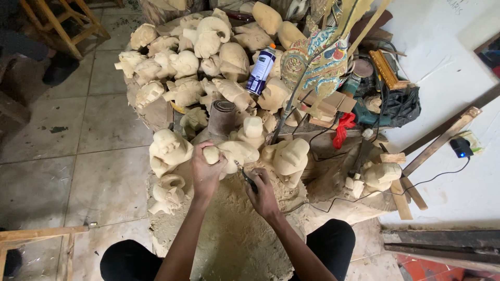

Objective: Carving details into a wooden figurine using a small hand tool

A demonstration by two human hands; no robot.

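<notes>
Heap of pale carved wooden heads point(182, 62) crowds the far side, w/ a spray can point(261, 69) upright among them & a painted puppet figure point(317, 57) just right. Sawdust point(234, 229) underfoot, btwn knees. Carved wooden piece point(234, 154) sits in front of pile. Left hand point(204, 174) fingers clamped round its knob end. Right hand point(262, 192) closed on a thin dark carving tool point(245, 174), tip at the piece's underside.
</notes>
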